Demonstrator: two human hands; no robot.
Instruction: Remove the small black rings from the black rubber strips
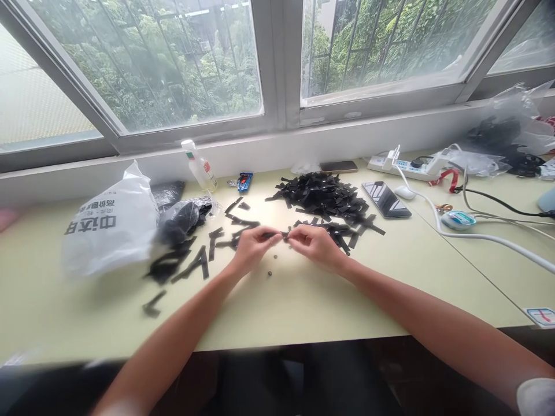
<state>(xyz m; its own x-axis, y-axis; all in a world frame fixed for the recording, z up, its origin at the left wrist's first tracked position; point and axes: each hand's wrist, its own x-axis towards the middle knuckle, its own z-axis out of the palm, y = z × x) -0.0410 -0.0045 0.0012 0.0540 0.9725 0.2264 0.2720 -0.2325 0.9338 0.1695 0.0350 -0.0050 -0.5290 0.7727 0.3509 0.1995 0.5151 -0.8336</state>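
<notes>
Near the middle of the table, my left hand [252, 249] pinches a short black strip [273, 234] between thumb and fingers. Close against it on the right, my right hand [315, 245] has its fingertips pressed together at the strip's end; what sits in them is too small to make out. Two small dark round pieces [269, 273] lie on the table just below my hands. Behind my right hand rises a large heap of black strips [323, 195]. Loose black strips [203, 263] are scattered to the left of my left hand.
At left stand a white plastic bag [115, 222] and a dark clear bag [182, 219]. A bottle [198, 166] and blue packet [244, 182] are at the back. On the right are a phone [385, 200], a power strip [405, 166], a white cable [489, 238] and a round tin [458, 219].
</notes>
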